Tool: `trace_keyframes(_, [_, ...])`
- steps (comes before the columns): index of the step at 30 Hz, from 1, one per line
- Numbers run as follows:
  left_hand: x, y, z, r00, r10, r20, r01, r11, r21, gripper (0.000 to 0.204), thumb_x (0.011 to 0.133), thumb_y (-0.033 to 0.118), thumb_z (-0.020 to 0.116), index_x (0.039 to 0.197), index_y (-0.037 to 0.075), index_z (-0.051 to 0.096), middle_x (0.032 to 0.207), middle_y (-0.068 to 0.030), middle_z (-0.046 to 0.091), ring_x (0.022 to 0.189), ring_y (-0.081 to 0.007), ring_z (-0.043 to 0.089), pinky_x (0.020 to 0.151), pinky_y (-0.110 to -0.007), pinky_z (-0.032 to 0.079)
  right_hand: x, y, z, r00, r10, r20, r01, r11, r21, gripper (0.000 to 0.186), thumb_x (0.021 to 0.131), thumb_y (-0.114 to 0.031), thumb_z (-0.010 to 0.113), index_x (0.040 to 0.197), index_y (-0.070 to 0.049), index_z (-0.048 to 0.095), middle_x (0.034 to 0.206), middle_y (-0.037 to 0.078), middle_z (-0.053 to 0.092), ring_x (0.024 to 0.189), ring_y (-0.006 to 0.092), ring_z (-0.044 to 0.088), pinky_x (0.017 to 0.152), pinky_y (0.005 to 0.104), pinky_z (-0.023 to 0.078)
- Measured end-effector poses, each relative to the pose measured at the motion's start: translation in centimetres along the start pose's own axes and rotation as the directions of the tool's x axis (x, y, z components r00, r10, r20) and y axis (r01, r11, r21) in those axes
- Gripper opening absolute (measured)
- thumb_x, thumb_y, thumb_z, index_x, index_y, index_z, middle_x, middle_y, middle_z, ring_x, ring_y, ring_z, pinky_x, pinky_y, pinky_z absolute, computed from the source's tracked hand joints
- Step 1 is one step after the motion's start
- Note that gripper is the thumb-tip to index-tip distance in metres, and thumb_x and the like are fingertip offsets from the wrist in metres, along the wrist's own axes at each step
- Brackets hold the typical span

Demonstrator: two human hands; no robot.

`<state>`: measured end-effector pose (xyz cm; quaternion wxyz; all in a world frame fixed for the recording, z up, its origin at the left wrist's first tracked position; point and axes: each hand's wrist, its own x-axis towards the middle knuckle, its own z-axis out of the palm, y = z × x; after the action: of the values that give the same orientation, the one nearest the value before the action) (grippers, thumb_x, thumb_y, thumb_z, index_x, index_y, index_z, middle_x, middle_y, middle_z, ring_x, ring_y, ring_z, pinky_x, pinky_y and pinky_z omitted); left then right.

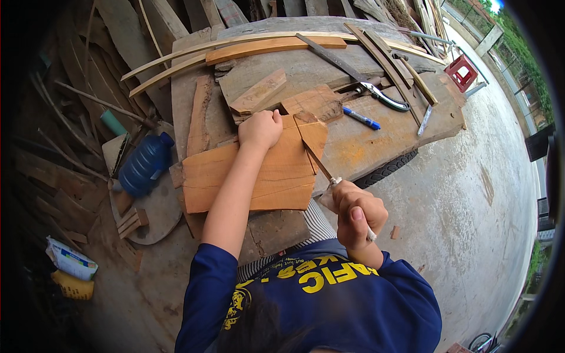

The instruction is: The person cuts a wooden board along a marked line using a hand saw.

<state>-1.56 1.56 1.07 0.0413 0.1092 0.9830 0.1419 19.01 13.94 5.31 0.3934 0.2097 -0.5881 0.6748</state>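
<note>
And here are your right fingers (360, 219), wrapped tight around the pale, bound handle of a narrow-bladed saw (318, 160), thumb laid over the top! From your right hand (361, 212) the blade points off between ten and eleven o'clock and meets the dark line crossing the orange-brown board (244, 176) near its right end; how deep it sits, you can't tell from here. Over at the board's far edge, twelve o'clock, your left hand (261, 130) bears down in a curled fist; its fingertips are out of sight, so whether they clamp the edge, I cannot tell.

The board lies flat in front of you, on the near side of the rough timber surface (347, 154). Moving out from it: a loose offcut (260, 91) at twelve, just beyond your fist, and a thicker block (313, 103) between one and two. At two o'clock comes a blue marker (361, 118), then a curved saw (382, 96) with a black-and-white handle, then a hammer (419, 81) beside dark wooden strips (388, 73). Farther out at two, a red stool (461, 73)! Three o'clock, a tyre (386, 167) peeks from under the surface. And at nine, a big blue jug (145, 165) lies tilted.
</note>
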Motion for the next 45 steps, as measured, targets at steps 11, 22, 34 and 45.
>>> trace_keyframes(11, [-0.1,0.0,-0.2,1.000,0.001,-0.016,-0.002,0.999,-0.039,0.048,0.098,0.034,0.035,0.089,0.002,0.070,0.090,-0.0184,0.070,0.086,-0.0338,0.068,0.075,-0.045,0.054,-1.3,3.2,0.1,0.998,0.058,0.017,-0.056,0.992,-0.115,0.027,0.083,-0.003,0.046,0.057,0.000,0.041,0.053,0.010,0.040,0.046,0.0222,0.039,0.049,0.0338,0.033])
trace_keyframes(22, [0.0,0.2,-0.5,1.000,0.016,0.025,-0.016,1.000,-0.027,0.049,0.097,0.034,0.035,0.089,0.002,0.070,0.090,-0.0186,0.070,0.085,-0.0333,0.068,0.074,-0.045,0.054,-2.1,3.8,0.2,0.992,-0.124,0.003,0.124,0.991,-0.041,0.027,0.081,-0.004,0.047,0.055,-0.001,0.039,0.049,0.008,0.039,0.041,0.0198,0.033,0.046,0.0341,0.029])
trace_keyframes(34, [0.0,-0.4,0.1,1.000,0.010,-0.015,-0.011,0.999,-0.030,0.050,0.098,0.034,0.034,0.089,0.001,0.070,0.090,-0.0191,0.070,0.085,-0.0342,0.068,0.075,-0.046,0.054,-1.6,-0.3,-0.5,1.000,-0.012,-0.029,0.014,0.999,0.050,0.036,0.089,-0.014,0.048,0.056,-0.001,0.038,0.050,0.007,0.039,0.045,0.0195,0.038,0.049,0.0328,0.033])
trace_keyframes(45, [-0.1,-0.4,0.1,1.000,0.026,0.003,-0.026,1.000,-0.006,0.050,0.098,0.034,0.033,0.089,0.002,0.070,0.090,-0.0188,0.070,0.086,-0.0340,0.067,0.076,-0.045,0.053,0.4,-2.1,-0.5,0.962,0.095,0.254,-0.050,0.983,-0.178,0.026,0.081,-0.002,0.049,0.057,-0.001,0.040,0.054,0.009,0.041,0.048,0.0229,0.039,0.051,0.0341,0.033])
